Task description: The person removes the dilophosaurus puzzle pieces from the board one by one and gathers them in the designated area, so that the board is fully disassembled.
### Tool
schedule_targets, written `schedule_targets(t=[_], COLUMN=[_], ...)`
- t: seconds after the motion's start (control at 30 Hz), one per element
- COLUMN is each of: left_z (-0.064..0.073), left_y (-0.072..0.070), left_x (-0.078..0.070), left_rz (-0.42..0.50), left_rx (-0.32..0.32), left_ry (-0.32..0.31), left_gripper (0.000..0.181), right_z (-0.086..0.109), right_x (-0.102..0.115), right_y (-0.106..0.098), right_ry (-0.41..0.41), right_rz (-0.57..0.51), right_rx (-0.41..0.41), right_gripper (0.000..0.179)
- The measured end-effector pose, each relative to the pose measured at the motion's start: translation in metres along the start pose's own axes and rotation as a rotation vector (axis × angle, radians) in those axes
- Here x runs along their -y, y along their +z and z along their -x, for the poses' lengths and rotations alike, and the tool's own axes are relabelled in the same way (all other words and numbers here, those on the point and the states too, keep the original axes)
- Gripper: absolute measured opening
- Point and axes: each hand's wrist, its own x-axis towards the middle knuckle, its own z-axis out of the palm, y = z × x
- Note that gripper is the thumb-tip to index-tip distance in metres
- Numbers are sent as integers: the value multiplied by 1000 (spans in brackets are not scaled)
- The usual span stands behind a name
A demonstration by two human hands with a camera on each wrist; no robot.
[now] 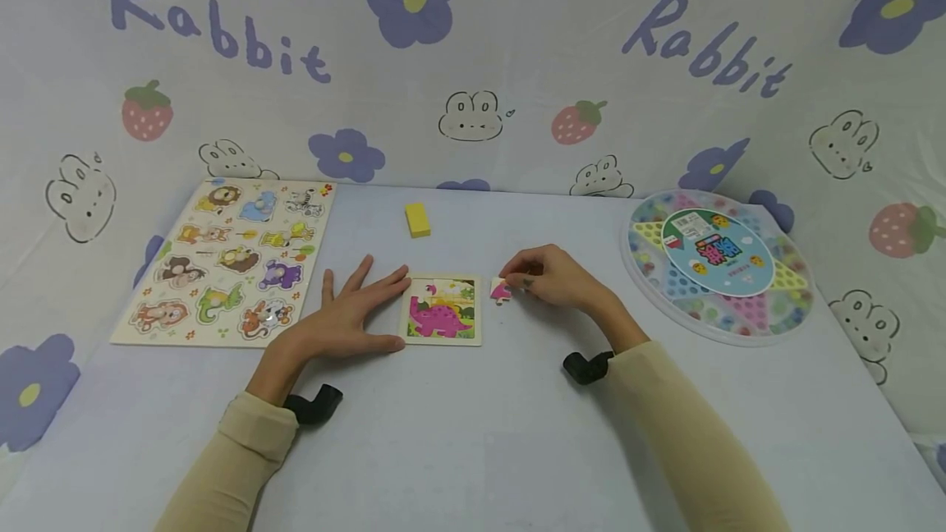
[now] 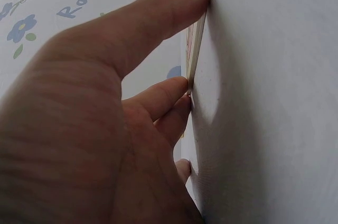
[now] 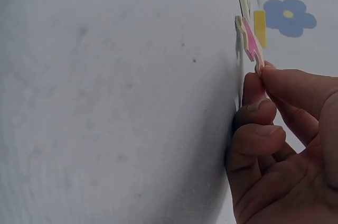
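A small square jigsaw puzzle (image 1: 441, 320) with a pink dinosaur picture lies on the table, pale backing showing near its top left. My left hand (image 1: 343, 318) is spread beside it, thumb and a fingertip touching its left edge; in the left wrist view the thumb (image 2: 153, 20) lies along that edge. Just right of the puzzle, my right hand (image 1: 550, 276) pinches a pink and white puzzle piece (image 1: 500, 291) between thumb and fingers. The right wrist view shows this piece (image 3: 250, 42) tilted up, its lower end between the fingertips.
A yellow block (image 1: 417, 220) stands behind the puzzle. At the left lies a large animal puzzle board (image 1: 229, 257). A round, clear-rimmed game box (image 1: 720, 261) sits at the right. Behind the table hangs a printed cloth (image 1: 517, 48).
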Motion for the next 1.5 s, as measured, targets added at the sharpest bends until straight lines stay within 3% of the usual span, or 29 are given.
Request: schedule_targets(t=[0.6, 1.5], left_z=[0, 1], left_y=[1, 0], left_x=[-1, -4], left_rz=[5, 3], left_rx=[-3, -3], left_ry=[-14, -15], left_gripper=[91, 91], right_z=[-4, -2], right_x=[2, 4], right_y=[5, 5], right_ry=[13, 14], right_rz=[64, 68], right_rx=[-18, -23], right_gripper=[15, 14])
